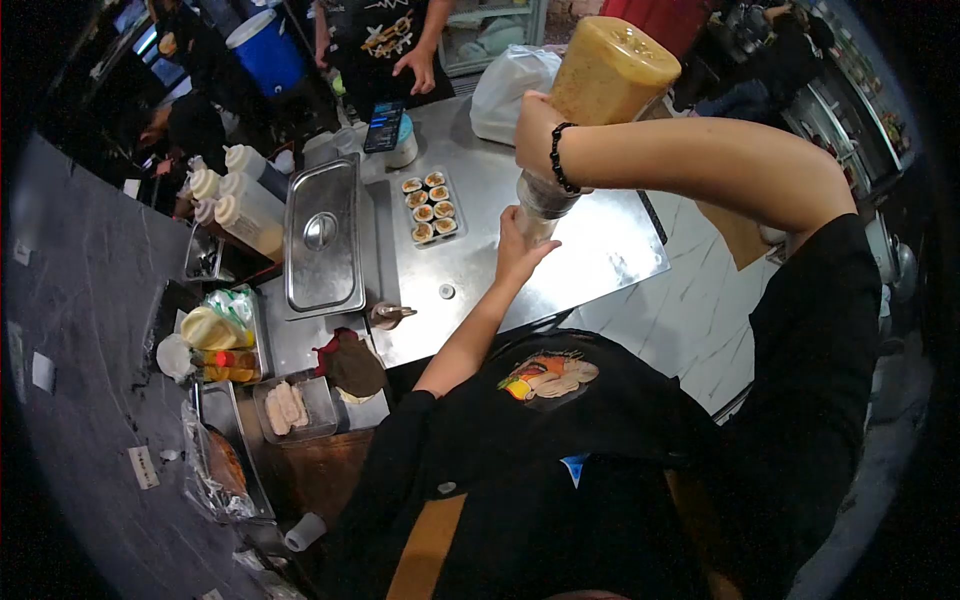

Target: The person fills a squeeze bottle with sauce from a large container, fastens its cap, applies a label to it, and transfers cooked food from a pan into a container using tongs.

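Observation:
My right hand (pixel 538 128) is closed round a large clear container of yellow-brown sauce (pixel 612 72), raised and tipped with its base up and its neck end down. Below it, my left hand (pixel 518 252) is wrapped round a clear bottle (pixel 541 212) above the steel counter. The container's neck end meets the bottle's top; my right wrist and forearm hide part of the join, so I cannot tell whether sauce is flowing. A small round cap (pixel 446 291) and a brownish pointed nozzle top (pixel 388 315) lie on the counter, left of my left forearm.
A tray of sushi rolls (pixel 433 208) sits on the steel counter (pixel 590 262). Nearby are a phone (pixel 383 127), a white plastic bag (pixel 508 95), a lidded steel pan (pixel 325 240) and several squeeze bottles (pixel 245 205). Another person's hand (pixel 415 72) is across the counter.

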### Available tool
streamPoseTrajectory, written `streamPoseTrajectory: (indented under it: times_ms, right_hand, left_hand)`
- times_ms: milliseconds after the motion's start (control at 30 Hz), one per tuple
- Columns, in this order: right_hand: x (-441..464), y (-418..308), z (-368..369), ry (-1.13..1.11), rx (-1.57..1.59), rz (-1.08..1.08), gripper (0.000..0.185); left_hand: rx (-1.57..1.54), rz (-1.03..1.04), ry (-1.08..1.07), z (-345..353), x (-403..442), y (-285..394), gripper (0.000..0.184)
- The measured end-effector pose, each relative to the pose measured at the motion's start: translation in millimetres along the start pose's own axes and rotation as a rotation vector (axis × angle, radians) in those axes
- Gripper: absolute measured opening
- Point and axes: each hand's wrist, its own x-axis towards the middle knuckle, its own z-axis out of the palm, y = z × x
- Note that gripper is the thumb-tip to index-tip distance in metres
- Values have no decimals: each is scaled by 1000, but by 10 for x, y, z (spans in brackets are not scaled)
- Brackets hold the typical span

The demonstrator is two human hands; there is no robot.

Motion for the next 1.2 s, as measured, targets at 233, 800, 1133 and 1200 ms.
streamPoseTrajectory:
  times_ms: [233,800,1133,1200]
  right_hand:
    - [72,-204,-13,40,-122,20,32]
    - [-50,-233,-2,129,-174,1,37]
    - [-376,-69,558,122,136,-77,33]
    - [-362,-82,634,123,154,-79,33]
  left_hand:
    - [48,176,-121,-123,-5,-65,100]
    - [-721,397,192,-704,539,932,98]
    - [-146,399,-126,-1021,503,2815,104]
    - [-125,305,-90,-1005,483,2942,119]
